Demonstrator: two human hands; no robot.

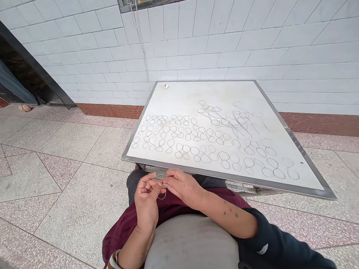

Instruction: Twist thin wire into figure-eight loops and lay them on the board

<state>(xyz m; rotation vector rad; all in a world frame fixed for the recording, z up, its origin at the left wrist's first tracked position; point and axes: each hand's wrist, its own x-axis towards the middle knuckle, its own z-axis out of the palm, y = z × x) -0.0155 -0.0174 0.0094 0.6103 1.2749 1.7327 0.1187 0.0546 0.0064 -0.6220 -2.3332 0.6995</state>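
A thin wire loop (162,197) hangs between my two hands, just in front of the table's near edge. My left hand (148,194) pinches the wire between thumb and fingers, and a tan wrapping shows on one fingertip. From the right, my right hand (184,187) meets it with fingers closed on the same wire; its fingertips partly hide the wire. On the white table (181,95) lie rows of thin wire pieces bent into figure-eight shapes (183,151). Farther back on the right is a tangled heap of wire (236,120).
A small red and white object (166,86) lies at the table's far left corner. Behind stands a white tiled wall (189,51) with a barred window and hanging cords. A dark doorway (27,68) is at the left, with a shoe (25,108) on the floor.
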